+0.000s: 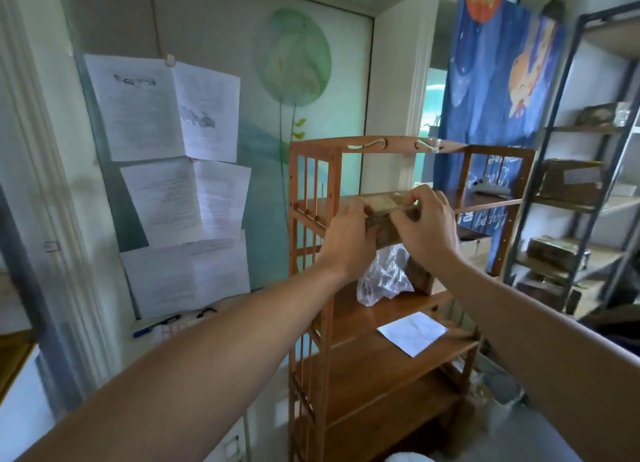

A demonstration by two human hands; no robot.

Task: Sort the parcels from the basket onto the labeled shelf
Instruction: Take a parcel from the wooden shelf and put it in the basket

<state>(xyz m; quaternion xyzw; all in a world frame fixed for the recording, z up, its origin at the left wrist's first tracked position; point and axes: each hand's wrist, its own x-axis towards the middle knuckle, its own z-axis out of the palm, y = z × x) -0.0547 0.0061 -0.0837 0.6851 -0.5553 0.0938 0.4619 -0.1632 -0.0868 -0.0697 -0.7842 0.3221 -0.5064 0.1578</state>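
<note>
Single head-worn view, forward and slightly down, close to the wooden shelf [398, 350].

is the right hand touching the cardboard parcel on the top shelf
Touching: the head view shows the right hand with its fingers gripping the parcel's edge.

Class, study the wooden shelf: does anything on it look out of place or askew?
Yes. The white paper on the middle board lies turned at an angle, one corner sticking past the front edge. The crumpled plastic bag above it slumps loosely, unlike the box both hands are setting straight.
</note>
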